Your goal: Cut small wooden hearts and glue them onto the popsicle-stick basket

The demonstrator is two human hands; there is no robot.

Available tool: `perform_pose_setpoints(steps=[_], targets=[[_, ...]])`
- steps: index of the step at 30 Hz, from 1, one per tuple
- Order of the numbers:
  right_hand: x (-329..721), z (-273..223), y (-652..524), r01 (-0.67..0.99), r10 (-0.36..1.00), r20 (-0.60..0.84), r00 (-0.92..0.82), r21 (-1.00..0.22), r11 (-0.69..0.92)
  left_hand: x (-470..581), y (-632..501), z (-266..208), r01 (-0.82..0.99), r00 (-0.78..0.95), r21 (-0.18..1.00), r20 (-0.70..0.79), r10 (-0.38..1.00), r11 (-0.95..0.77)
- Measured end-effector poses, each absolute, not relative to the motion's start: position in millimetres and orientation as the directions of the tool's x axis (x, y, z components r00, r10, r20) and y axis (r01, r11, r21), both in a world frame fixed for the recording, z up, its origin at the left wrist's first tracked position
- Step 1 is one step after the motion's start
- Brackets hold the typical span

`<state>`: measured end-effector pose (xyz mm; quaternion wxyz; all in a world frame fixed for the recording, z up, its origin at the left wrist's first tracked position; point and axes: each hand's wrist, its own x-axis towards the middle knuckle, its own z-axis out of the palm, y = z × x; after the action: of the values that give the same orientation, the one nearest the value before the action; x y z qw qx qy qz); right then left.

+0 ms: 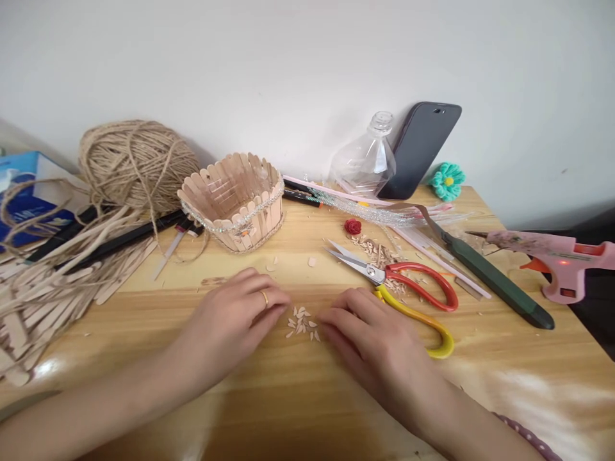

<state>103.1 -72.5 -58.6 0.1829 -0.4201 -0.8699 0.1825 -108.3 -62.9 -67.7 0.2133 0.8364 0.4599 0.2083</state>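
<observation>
A small pile of pale, petal-shaped wood pieces lies on the table between my two hands. My left hand rests at the pile's left side, a ring on one finger, its fingers curled and pressed together. On the other side, my right hand is closed too, fingertips at the pile's right edge. Whatever either hand may pinch is hidden. Just beyond my right hand lie scissors with one red and one yellow handle, blades parted. A basket of craft sticks with a silvery trim stands behind my left hand.
Craft sticks and a twine ball crowd the left. Rightward lie a red rolled flower, wood scraps, a green-handled knife and a pink glue gun, its light lit. Behind stand a clear bottle and a phone.
</observation>
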Motion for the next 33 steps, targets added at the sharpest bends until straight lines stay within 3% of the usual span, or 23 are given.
perform_pose_setpoints(steps=[9,22,33], targets=[[96,-64,-65,0.685,0.809,0.066,-0.583,-0.496,0.534,-119,-57,-55,0.663,0.411,0.596,0.217,0.886,-0.453],[101,-70,-65,0.690,0.784,0.117,-0.610,-0.409,0.598,-119,-54,-44,0.673,0.382,0.591,0.236,0.893,-0.444],[96,-67,-62,0.704,0.783,0.014,-0.622,-0.428,0.567,-113,-52,-41,0.666,0.403,0.591,0.229,0.886,-0.456]])
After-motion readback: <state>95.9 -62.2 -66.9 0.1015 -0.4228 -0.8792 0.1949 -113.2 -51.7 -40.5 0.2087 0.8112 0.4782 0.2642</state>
